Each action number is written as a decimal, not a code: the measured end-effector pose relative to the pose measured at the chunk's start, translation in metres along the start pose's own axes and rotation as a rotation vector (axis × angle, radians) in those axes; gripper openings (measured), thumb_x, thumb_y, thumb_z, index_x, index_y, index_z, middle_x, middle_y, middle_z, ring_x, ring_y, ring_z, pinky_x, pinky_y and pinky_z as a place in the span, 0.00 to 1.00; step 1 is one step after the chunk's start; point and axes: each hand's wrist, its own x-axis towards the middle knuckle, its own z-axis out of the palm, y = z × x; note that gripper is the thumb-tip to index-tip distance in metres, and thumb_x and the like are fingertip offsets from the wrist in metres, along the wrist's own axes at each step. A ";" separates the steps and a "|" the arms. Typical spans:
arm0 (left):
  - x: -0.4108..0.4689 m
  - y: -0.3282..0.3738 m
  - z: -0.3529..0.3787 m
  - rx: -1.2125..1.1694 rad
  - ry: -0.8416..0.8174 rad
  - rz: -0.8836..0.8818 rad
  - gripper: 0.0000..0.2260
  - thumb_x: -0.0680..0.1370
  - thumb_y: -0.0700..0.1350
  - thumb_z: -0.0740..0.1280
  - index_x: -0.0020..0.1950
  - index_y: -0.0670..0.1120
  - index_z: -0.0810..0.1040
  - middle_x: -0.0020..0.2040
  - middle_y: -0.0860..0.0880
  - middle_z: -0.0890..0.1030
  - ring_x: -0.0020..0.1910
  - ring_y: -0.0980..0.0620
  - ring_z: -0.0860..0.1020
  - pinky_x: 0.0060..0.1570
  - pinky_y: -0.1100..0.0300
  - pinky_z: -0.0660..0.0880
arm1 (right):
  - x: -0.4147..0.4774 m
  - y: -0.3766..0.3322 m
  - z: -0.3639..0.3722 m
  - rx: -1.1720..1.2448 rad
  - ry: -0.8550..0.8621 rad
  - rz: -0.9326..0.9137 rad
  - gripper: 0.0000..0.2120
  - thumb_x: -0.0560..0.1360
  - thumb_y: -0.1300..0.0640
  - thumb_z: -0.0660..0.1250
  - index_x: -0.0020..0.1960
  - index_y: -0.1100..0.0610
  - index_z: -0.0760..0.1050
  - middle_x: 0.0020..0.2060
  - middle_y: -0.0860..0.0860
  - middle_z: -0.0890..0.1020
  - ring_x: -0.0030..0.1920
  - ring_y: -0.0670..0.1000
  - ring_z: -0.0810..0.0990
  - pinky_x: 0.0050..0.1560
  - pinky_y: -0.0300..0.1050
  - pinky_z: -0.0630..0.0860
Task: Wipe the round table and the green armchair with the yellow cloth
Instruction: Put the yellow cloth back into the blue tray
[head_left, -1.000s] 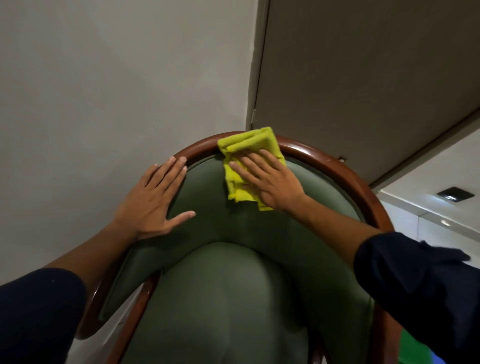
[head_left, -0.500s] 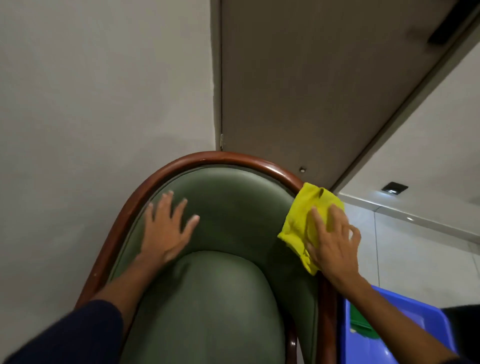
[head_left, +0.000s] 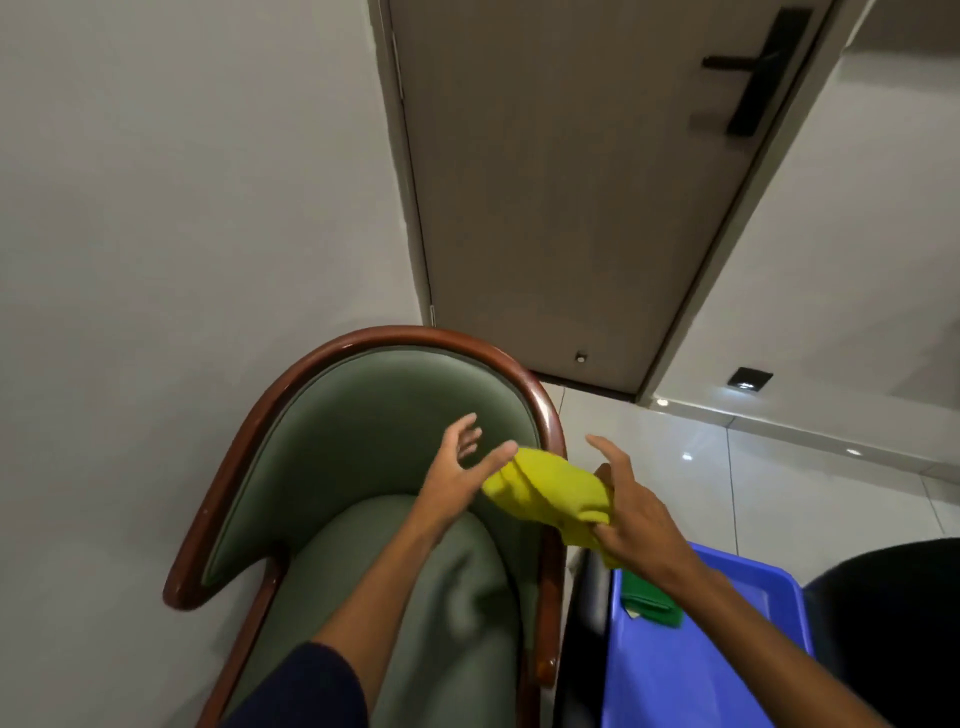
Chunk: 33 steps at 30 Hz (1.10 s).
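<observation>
The green armchair (head_left: 363, 441) with a brown wooden rim stands against the wall, seen from above. The yellow cloth (head_left: 545, 488) hangs in the air over the chair's right rim, bunched. My right hand (head_left: 631, 512) grips the cloth's right end with its lower fingers, index finger and thumb spread. My left hand (head_left: 460, 467) is lifted off the backrest, fingers apart, its fingertips at the cloth's left end. The round table is out of view.
A blue plastic bin (head_left: 691, 670) holding a green cloth (head_left: 649, 603) sits right of the chair, beside a dark rounded object (head_left: 893, 623). A closed door (head_left: 571, 197) and pale wall lie behind. Glossy tiled floor (head_left: 779, 483) stretches to the right.
My right hand lifted the cloth off the chair's right rim and bunched it in the air. My left hand rose from the backrest and moved right to meet the cloth.
</observation>
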 end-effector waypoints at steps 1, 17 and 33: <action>-0.008 0.013 0.010 0.008 -0.057 -0.007 0.42 0.62 0.68 0.71 0.72 0.52 0.70 0.67 0.49 0.77 0.65 0.54 0.76 0.64 0.54 0.74 | -0.019 0.007 -0.014 -0.032 -0.039 -0.080 0.47 0.66 0.63 0.69 0.73 0.39 0.45 0.48 0.52 0.77 0.38 0.51 0.76 0.37 0.40 0.74; -0.102 -0.026 0.232 0.144 -0.497 -0.511 0.18 0.76 0.46 0.72 0.62 0.37 0.80 0.59 0.35 0.83 0.54 0.42 0.81 0.64 0.45 0.76 | -0.179 0.158 -0.096 0.206 -0.270 0.269 0.52 0.58 0.51 0.72 0.72 0.32 0.45 0.42 0.48 0.78 0.38 0.55 0.81 0.34 0.47 0.79; -0.175 -0.134 0.244 0.726 -0.172 -0.360 0.18 0.75 0.36 0.64 0.64 0.46 0.75 0.56 0.41 0.82 0.56 0.40 0.80 0.58 0.48 0.77 | -0.283 0.238 0.014 0.690 -0.206 1.220 0.25 0.71 0.63 0.74 0.64 0.62 0.67 0.51 0.60 0.79 0.44 0.57 0.80 0.42 0.50 0.80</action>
